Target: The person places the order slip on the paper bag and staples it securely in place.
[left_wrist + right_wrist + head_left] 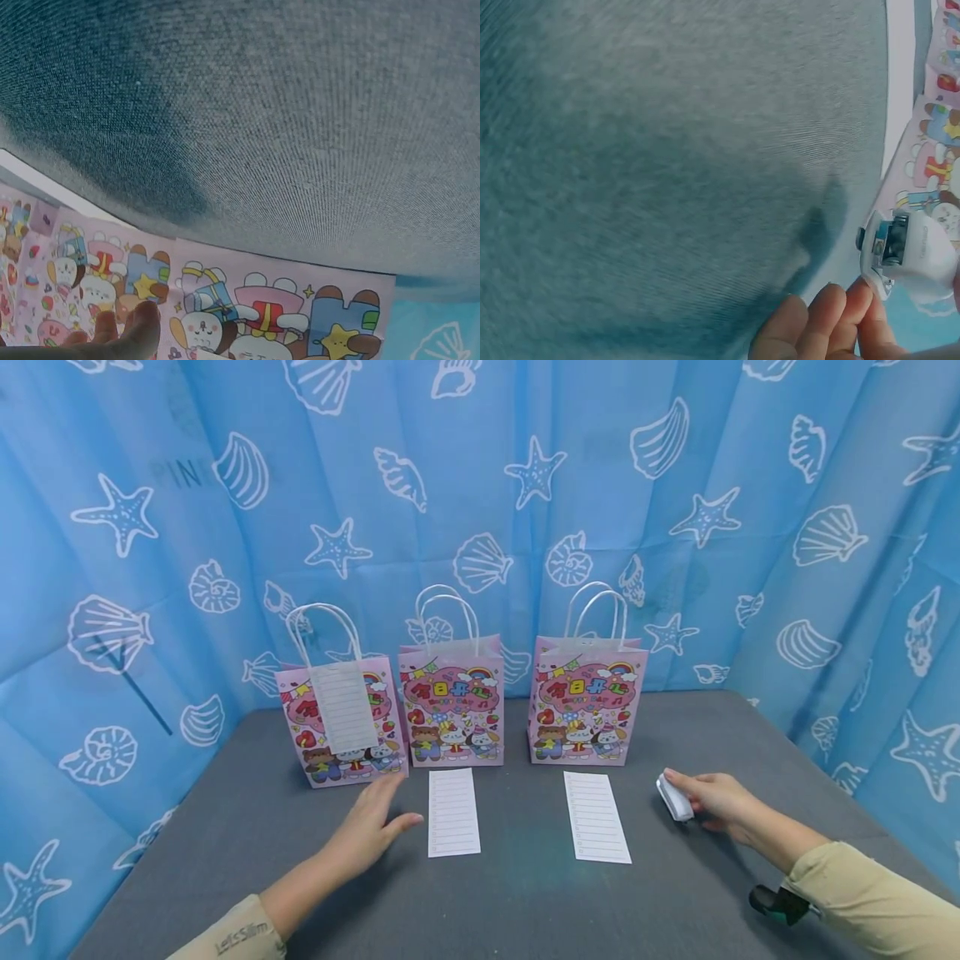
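My right hand (723, 806) holds a small white stapler (675, 797) just above the table, right of a lined paper slip (597, 817). The right wrist view shows the stapler (915, 251) between thumb and fingers. With fingers extended and nothing held, my left hand (367, 827) hovers by the lower corner of the leftmost pink gift bag (390, 727). A lined slip (343, 706) hangs over that bag's front below its handle; how it is fixed cannot be seen. Another slip (453, 812) lies before the middle bag (453, 702).
A third pink bag (585, 710) stands upright at the right of the row. Behind the grey table (517, 902) hangs a blue curtain (480, 485) with white shells and starfish. A dark object (780, 904) sits under my right sleeve.
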Available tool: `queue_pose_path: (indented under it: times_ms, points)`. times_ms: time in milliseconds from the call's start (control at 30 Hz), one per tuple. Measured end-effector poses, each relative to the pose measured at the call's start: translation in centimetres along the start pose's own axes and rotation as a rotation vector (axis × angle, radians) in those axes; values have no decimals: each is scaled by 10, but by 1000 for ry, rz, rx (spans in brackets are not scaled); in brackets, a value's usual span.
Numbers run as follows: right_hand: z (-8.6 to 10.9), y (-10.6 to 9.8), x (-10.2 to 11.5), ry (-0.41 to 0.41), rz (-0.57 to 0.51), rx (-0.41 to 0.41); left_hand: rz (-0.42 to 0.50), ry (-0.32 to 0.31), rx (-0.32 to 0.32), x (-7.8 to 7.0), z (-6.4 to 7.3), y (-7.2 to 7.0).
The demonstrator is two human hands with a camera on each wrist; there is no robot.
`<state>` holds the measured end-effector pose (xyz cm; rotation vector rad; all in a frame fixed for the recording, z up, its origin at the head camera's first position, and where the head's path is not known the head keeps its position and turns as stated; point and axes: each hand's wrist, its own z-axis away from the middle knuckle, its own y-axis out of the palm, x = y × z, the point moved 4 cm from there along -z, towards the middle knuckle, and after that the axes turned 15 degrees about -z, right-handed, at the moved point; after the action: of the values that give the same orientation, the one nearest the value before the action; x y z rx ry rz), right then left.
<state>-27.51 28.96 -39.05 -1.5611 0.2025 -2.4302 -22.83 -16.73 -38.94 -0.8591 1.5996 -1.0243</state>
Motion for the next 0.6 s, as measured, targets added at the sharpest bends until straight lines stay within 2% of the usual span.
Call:
queue_pose_path:
  times_ms: [267,600]
  points:
    - [-6,-5,-9,20,2,-32,8,11,50,-2,-2,6]
    - [-9,-3,-8,12,67,-59,13,33,76,-6,-4,10]
